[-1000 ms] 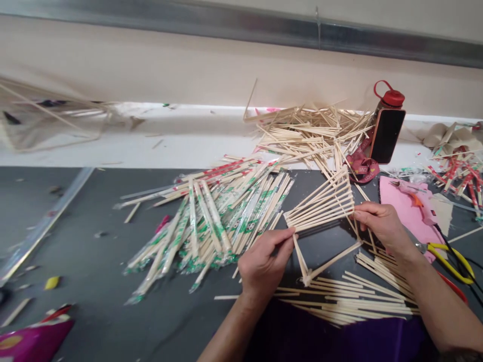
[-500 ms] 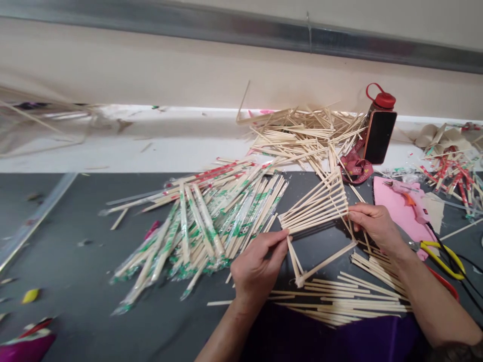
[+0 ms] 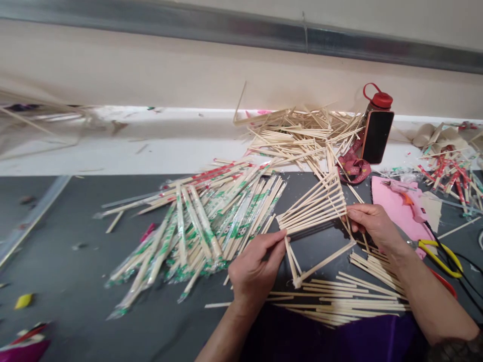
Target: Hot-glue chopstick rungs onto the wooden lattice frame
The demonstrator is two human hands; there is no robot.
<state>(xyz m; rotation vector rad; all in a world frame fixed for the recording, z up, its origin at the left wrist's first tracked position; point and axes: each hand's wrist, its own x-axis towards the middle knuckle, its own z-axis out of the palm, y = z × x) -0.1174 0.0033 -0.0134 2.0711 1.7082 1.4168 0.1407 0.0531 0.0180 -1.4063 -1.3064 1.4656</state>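
A frame of glued bamboo sticks (image 3: 315, 208) stands tilted above the dark table. My left hand (image 3: 254, 269) pinches its lower left corner, fingers closed on the sticks. At the frame's right edge my right hand (image 3: 372, 224) grips it with closed fingers. A lower triangle of sticks (image 3: 320, 264) from the same frame reaches down to the table. Loose bare sticks (image 3: 339, 299) lie in a row just in front of me, under both wrists.
Wrapped chopsticks (image 3: 199, 226) are heaped to the left. A pile of bare sticks (image 3: 298, 136) lies behind on the white ledge. A red-capped bottle with a dark phone (image 3: 377, 133), a pink glue gun (image 3: 405, 198) and yellow-handled pliers (image 3: 443, 251) sit at the right.
The view has shifted slightly, so everything sits a little further left. Both hands keep their hold on the stick frame, which has barely moved.
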